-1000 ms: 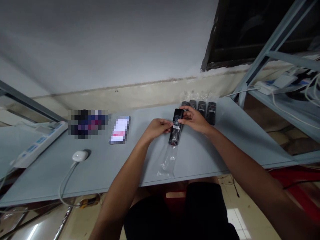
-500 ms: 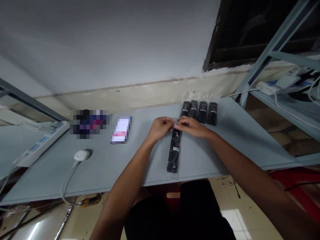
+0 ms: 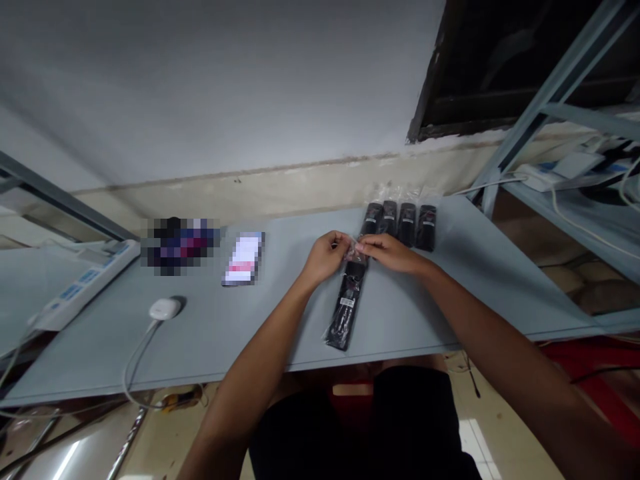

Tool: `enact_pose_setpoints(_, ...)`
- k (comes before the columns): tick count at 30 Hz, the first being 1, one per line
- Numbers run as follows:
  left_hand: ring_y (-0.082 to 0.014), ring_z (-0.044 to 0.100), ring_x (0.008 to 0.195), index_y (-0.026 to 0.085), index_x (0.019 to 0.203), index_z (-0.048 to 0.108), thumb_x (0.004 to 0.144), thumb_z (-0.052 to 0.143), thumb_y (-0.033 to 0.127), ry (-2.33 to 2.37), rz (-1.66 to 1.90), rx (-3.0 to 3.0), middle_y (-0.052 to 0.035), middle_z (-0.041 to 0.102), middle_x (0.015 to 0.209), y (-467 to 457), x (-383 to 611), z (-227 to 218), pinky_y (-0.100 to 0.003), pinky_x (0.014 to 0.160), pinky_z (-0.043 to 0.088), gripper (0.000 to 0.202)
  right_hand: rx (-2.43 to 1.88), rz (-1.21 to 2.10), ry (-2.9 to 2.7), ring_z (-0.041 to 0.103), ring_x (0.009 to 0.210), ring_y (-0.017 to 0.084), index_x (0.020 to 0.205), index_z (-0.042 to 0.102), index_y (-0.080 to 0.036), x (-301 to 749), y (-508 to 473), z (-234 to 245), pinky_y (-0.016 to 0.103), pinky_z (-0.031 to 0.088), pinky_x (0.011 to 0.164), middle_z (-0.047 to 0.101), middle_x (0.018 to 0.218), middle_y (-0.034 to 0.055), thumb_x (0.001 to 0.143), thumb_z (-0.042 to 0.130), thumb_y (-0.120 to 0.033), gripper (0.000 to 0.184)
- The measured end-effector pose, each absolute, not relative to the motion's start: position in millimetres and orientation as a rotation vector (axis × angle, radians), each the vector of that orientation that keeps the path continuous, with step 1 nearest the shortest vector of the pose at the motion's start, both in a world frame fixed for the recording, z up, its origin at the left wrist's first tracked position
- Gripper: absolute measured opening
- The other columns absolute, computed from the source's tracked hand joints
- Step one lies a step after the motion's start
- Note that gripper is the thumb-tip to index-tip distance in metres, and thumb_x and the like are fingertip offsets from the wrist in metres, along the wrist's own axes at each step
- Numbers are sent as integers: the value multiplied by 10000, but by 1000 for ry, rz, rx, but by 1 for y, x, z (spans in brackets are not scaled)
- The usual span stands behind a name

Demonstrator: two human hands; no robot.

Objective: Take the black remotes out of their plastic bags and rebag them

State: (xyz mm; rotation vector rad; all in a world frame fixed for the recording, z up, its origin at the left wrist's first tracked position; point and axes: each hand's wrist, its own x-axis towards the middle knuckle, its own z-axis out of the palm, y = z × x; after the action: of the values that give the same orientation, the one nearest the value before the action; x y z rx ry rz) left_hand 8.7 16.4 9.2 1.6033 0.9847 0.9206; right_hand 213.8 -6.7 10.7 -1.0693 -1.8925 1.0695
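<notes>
A long black item with a small white label (image 3: 345, 303) lies inside a clear plastic bag (image 3: 356, 255) on the table in front of me, slightly tilted, its lower end near the front edge. I cannot make out its exact kind. At the bag's upper end my left hand (image 3: 327, 257) pinches the film from the left. From the other side my right hand (image 3: 387, 252) grips the same end between thumb and fingers, close to the left fingertips. Behind my right hand, several similar bagged black items (image 3: 407, 223) lie side by side, partly covered by it.
On the left of the grey table (image 3: 210, 347) lie a phone (image 3: 243, 260) with a lit screen, a blurred dark bundle (image 3: 183, 247) and a white plug (image 3: 165, 309) with a cable. Power strips (image 3: 85, 287) stand at the left; a metal shelf (image 3: 550, 200) borders the right.
The bagged item's lower end has swung slightly left, and more of the clear film shows between it and my fingers. My right hand has shifted slightly right.
</notes>
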Motion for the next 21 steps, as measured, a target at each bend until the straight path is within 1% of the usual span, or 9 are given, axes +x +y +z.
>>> enact_pose_setpoints(2, -134, 636, 693, 139, 938, 671, 912, 642, 283, 1024, 940, 1558, -31, 686, 812, 18, 9, 9, -250, 680, 527, 150, -1115, 1092, -1808, 567, 694, 177, 768, 708, -192, 214, -5, 9, 314, 450, 699, 622, 700, 7, 890, 640, -675, 502)
enact_pose_setpoints(6, -130, 647, 677, 128, 998, 686, 884, 701, 240, 1004, 936, 1417, -33, 693, 818, 18, 10, 10, -267, 690, 556, 160, -1139, 1094, -1690, 614, 720, 182, 791, 725, -196, 217, -2, 7, 338, 495, 735, 690, 776, 27, 796, 762, -628, 433)
enact_pose_setpoints(9, -120, 636, 661, 123, 972, 699, 859, 763, 302, 979, 913, 1390, -21, 682, 768, 17, 10, 11, -257, 689, 544, 221, -1164, 1080, -1599, 638, 731, 190, 801, 742, -198, 218, 0, 5, 354, 521, 741, 715, 798, 37, 753, 812, -606, 417)
enact_pose_setpoints(12, -111, 614, 650, 124, 926, 694, 823, 804, 362, 975, 932, 1369, -11, 667, 759, 16, 9, 12, -249, 668, 538, 281, -1172, 1070, -1499, 656, 746, 187, 802, 737, -196, 220, 1, 3, 353, 538, 747, 731, 825, 47, 708, 870, -558, 397)
enact_pose_setpoints(13, -110, 612, 653, 126, 914, 688, 814, 810, 366, 973, 942, 1365, -10, 664, 762, 16, 9, 12, -252, 670, 543, 287, -1174, 1072, -1463, 657, 744, 184, 790, 723, -196, 221, 1, 3, 344, 542, 731, 733, 835, 49, 684, 895, -536, 396)
enact_pose_setpoints(15, -118, 622, 677, 134, 902, 673, 807, 812, 365, 964, 961, 1363, -11, 666, 770, 15, 9, 13, -264, 687, 560, 287, -1180, 1093, -1399, 656, 735, 178, 798, 696, -198, 221, 1, 3, 311, 540, 652, 733, 856, 49, 652, 926, -500, 407)
enact_pose_setpoints(18, -138, 642, 724, 146, 904, 651, 807, 811, 368, 946, 982, 1345, -18, 674, 775, 14, 10, 14, -284, 707, 576, 291, -1198, 1208, -1323, 676, 746, 191, 971, 721, -212, 221, -2, 7, 266, 523, 536, 742, 899, 61, 705, 909, -483, 424)
enact_pose_setpoints(19, -140, 643, 730, 147, 905, 648, 803, 814, 367, 940, 993, 1331, -19, 673, 775, 15, 10, 15, -286, 710, 578, 294, -1199, 1275, -1312, 688, 761, 198, 1026, 732, -215, 221, -4, 8, 264, 535, 529, 749, 913, 70, 739, 890, -485, 425)
enact_pose_setpoints(21, -133, 635, 729, 144, 912, 652, 790, 822, 362, 926, 1020, 1302, -16, 671, 781, 15, 11, 15, -280, 714, 576, 302, -1183, 1435, -1343, 711, 790, 203, 1048, 763, -207, 219, -7, 11, 274, 579, 561, 765, 941, 89, 790, 857, -498, 399)
